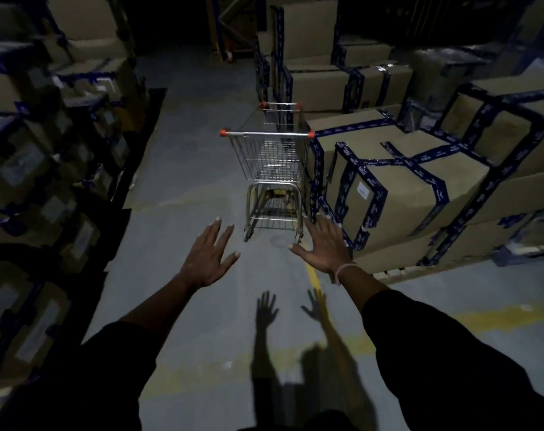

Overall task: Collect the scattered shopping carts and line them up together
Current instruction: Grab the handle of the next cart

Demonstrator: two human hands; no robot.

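Both hands, the left hand [207,259] and right hand [322,245], reach out with fingers spread, holding nothing, toward the shopping cart [272,163] beside the boxes [404,188]; it looks hard, light and rolly, so grab its handle bar [267,134].

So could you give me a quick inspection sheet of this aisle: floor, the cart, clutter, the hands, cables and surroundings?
Surface: grey concrete floor with worn yellow lines.
Job's things: one wire shopping cart, orange handle caps, basket looks empty, standing close beside the boxes on the right; no other cart seen.
Clutter: nothing seen loose on the floor.
Hands: left hand and right hand both open, fingers spread, stretched toward the cart, not touching it; band on the right wrist.
Cables: nothing seen.
Surroundings: dim aisle; cardboard boxes with blue tape stacked on the right, more boxes in shadow on the left.
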